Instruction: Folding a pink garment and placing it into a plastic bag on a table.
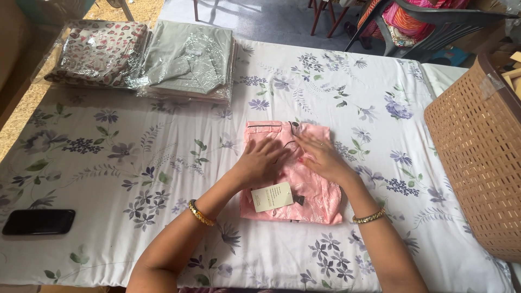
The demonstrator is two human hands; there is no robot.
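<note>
A folded pink garment [320, 198] with dark piping lies on the floral white sheet [135, 163] in the middle. A pale paper tag [272, 196] rests on its near left corner. My left hand [261, 161] lies flat on the garment's left half, fingers spread. My right hand [321, 156] presses flat on its upper right part, fingers apart. Both hands rest on the cloth without gripping it. Each wrist wears a gold bangle.
Two plastic-wrapped folded garments lie at the far left: a heart-print one [97, 51] and a grey-green one [190, 57]. A black phone [39, 222] lies near the left front edge. A brown woven basket [477, 152] stands at the right. Chairs stand beyond the table.
</note>
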